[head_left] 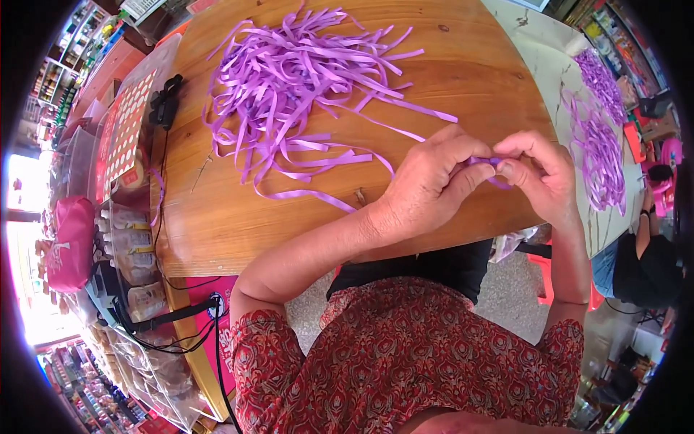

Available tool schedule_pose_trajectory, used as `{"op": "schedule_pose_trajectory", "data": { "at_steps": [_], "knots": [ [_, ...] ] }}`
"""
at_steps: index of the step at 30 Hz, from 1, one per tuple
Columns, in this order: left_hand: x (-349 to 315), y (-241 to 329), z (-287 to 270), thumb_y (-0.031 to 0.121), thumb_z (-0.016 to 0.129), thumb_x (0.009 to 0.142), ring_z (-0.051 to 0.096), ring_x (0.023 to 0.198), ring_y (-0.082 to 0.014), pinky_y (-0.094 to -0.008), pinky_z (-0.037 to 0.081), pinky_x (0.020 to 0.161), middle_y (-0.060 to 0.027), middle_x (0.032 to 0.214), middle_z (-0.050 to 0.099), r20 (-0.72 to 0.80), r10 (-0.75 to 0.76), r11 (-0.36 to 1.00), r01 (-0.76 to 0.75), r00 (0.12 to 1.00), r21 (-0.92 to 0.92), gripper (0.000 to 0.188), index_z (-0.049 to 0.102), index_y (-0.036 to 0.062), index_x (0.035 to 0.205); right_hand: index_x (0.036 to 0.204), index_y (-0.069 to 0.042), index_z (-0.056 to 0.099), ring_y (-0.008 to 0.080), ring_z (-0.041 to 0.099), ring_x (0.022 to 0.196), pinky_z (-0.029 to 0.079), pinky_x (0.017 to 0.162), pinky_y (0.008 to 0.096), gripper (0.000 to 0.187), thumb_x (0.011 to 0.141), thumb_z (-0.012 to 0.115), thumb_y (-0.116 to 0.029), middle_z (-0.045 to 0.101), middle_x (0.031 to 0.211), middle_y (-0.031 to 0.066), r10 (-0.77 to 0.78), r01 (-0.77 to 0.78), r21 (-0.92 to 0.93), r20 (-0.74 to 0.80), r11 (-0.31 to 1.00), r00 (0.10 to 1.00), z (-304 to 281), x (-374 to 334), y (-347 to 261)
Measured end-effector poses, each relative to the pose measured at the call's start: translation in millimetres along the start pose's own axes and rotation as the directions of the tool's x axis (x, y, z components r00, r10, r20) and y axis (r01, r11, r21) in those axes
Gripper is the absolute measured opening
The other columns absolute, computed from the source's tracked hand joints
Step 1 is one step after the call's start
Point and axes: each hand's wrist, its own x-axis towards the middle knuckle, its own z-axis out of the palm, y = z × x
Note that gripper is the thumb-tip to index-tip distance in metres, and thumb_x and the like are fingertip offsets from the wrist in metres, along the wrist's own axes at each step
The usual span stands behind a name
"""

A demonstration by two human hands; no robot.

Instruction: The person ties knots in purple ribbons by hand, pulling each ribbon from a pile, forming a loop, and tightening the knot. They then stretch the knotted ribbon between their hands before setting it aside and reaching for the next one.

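Observation:
Both of my hands meet over the right front part of the wooden table (pixel 463 65). My left hand (pixel 437 170) is closed, its thumb and forefinger pinching a purple ribbon (pixel 494 160). From the other side my right hand (pixel 538 173) pinches the same ribbon between thumb and forefinger, the fingertips of the two hands almost touching. A short bit of ribbon shows below the fingertips; the rest is hidden by my hands. Left of my hands lies a big loose heap of purple ribbons (pixel 296 79), with several ends trailing toward my left hand and forearm.
A marble-patterned table (pixel 549 50) stands at the right, bearing more bundles of purple ribbon (pixel 600 155). Along the left edge are a black cable with a black device (pixel 166 101), a dotted red-and-white sheet (pixel 130 126) and a pink pouch (pixel 71 242). Another person (pixel 647 253) sits at the far right.

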Motion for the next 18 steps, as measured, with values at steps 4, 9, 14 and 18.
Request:
{"op": "schedule_pose_trajectory", "data": {
  "at_steps": [4, 9, 14, 18],
  "knots": [
    [1, -8, -9, 0.005, 0.063, 0.084, 0.049, 0.069, -0.0100, -0.0227, 0.039, 0.060, -0.0030, 0.080, 0.054, 0.009, -0.027, 0.996, 0.026, 1.000, 0.088, 0.011, 0.062, 0.0027, 0.095, 0.092, 0.002, 0.060, 0.0084, 0.054, 0.064, 0.042, 0.056, 0.0205, 0.010, 0.082, 0.062, 0.001, 0.058, 0.076, 0.0040, -0.111, 0.113, -0.155, 0.023, 0.981, 0.994, -9, -2, 18],
    [-2, -14, -44, -0.002, 0.060, 0.083, 0.054, 0.068, -0.0091, -0.0234, 0.042, 0.056, -0.0038, 0.076, 0.055, -0.147, -0.245, 0.969, 0.243, 0.958, -0.031, 0.009, 0.060, 0.0010, 0.091, 0.094, 0.000, 0.063, 0.0079, 0.054, 0.068, 0.040, 0.058, 0.0198, 0.010, 0.085, 0.061, -0.003, 0.060, 0.079, 0.0029, 0.165, -0.158, 0.068, -0.116, 0.985, 0.980, -33, -12, 54],
    [-9, -22, -72, -0.003, 0.060, 0.082, 0.052, 0.066, -0.0101, -0.0245, 0.042, 0.055, -0.0041, 0.075, 0.053, -0.145, -0.221, 0.932, 0.253, 0.964, 0.259, 0.009, 0.062, -0.0005, 0.091, 0.096, -0.003, 0.065, 0.0067, 0.055, 0.071, 0.040, 0.060, 0.0192, 0.011, 0.086, 0.060, -0.005, 0.061, 0.083, 0.0006, 0.251, -0.232, 0.119, -0.190, 0.965, 0.949, -40, -24, 73],
    [-9, -26, -67, -0.003, 0.061, 0.081, 0.052, 0.065, -0.0126, -0.0248, 0.042, 0.058, -0.0065, 0.076, 0.053, -0.101, -0.140, 0.894, 0.170, 0.985, 0.415, 0.012, 0.062, -0.0011, 0.093, 0.096, -0.003, 0.065, 0.0067, 0.057, 0.075, 0.042, 0.062, 0.0194, 0.011, 0.086, 0.060, -0.003, 0.062, 0.084, -0.0001, 0.251, -0.211, 0.210, -0.188, 0.955, 0.950, -29, -19, 70]
  ]
}}
